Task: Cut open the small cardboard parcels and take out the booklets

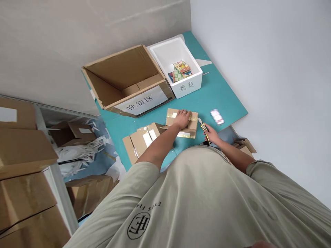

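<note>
2 boxes stand at the far side of the teal table (219, 96): an open brown carton (124, 69) with a white label on its front and, right beside it, a smaller white foam box (165, 51) holding a few colourful packs (181, 70). A flattened cardboard (141, 141) lies at the near edge. Just right of it sits a small taped parcel (193, 121), its long axis running left to right. The left hand (182, 119) lies flat on top, fingers extended, pressing rather than gripping. The right hand (212, 134) is closed around a yellow-and-black knife (204, 128). The knife's long axis runs away from the person and slightly left, blade end pointing at the parcel's right end; whether it touches cannot be told. A small white-and-pink item (217, 117) lies apart, right of the parcel.
</note>
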`<state>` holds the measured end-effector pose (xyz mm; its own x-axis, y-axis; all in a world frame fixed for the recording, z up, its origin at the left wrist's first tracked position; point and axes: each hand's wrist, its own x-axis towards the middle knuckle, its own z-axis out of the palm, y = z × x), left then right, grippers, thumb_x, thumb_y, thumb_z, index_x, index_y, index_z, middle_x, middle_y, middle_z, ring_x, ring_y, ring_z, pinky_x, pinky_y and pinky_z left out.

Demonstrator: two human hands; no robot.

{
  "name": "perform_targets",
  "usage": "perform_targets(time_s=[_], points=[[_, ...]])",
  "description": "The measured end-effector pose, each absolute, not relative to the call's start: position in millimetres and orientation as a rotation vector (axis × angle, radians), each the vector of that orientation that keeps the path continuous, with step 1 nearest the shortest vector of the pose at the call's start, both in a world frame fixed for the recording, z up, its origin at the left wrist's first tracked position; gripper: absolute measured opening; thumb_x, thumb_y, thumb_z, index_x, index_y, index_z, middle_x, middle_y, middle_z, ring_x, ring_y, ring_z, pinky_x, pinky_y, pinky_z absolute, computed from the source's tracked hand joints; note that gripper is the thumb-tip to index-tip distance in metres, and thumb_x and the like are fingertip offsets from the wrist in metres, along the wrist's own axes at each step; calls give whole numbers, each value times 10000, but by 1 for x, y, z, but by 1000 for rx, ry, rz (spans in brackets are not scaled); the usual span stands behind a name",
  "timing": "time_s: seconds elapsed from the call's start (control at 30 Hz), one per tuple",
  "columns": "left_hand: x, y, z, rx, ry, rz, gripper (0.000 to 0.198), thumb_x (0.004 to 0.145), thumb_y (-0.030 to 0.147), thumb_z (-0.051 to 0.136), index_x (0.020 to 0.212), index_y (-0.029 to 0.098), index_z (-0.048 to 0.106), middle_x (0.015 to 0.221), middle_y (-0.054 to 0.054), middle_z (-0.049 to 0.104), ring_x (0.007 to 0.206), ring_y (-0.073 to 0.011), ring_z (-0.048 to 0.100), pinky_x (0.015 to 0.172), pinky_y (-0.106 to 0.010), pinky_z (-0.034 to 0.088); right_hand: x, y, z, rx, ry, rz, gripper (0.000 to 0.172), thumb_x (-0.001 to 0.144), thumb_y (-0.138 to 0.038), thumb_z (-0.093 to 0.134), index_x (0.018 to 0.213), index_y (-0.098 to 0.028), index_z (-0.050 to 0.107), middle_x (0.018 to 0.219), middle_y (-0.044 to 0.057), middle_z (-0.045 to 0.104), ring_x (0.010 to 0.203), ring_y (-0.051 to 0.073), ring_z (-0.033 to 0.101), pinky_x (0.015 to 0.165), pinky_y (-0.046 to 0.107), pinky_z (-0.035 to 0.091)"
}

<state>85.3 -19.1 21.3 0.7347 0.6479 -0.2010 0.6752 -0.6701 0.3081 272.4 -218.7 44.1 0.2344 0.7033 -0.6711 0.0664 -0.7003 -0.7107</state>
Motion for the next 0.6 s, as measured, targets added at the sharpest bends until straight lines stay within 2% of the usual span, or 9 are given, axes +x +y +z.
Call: perform_targets(time_s=[0.17, 0.37, 0.5, 0.6], points=[[80, -15, 13, 2601, 1005, -160, 691, 1056, 249, 464, 1721, 124, 607, 1688, -298, 634, 1659, -448, 491, 1380, -674, 318, 267, -210, 48, -1967, -703, 1539, 687, 1233, -334, 587, 1899, -320, 415, 972, -21, 757, 591, 100, 650, 572, 196, 605], [77, -15, 4, 2588, 1032, -182, 697, 1114, 253, 380, 1780, 153, 559, 1727, -272, 615, 1647, -436, 500, 1349, -629, 359, 259, -200, 51, -1953, -696, 1510, 680, 1242, -307, 548, 1907, -329, 403, 1019, 0, 788, 612, 105, 665, 590, 197, 614], [77, -20, 2, 2597, 1031, -189, 717, 1112, 230, 401, 1815, 149, 520, 1748, -274, 595, 1648, -441, 492, 1354, -631, 363, 259, -191, 49, -1950, -746, 1545, 679, 1246, -268, 526, 1911, -317, 403, 989, -7, 775, 602, 103, 654, 577, 188, 596], [75, -20, 4, 2631, 986, -228, 738, 1113, 176, 367, 1842, 127, 475, 1698, -278, 627, 1592, -417, 539, 1335, -580, 396, 263, -188, 45, -1960, -845, 1617, 655, 1249, -285, 560, 1893, -327, 448, 946, -20, 753, 578, 96, 637, 551, 179, 568]])
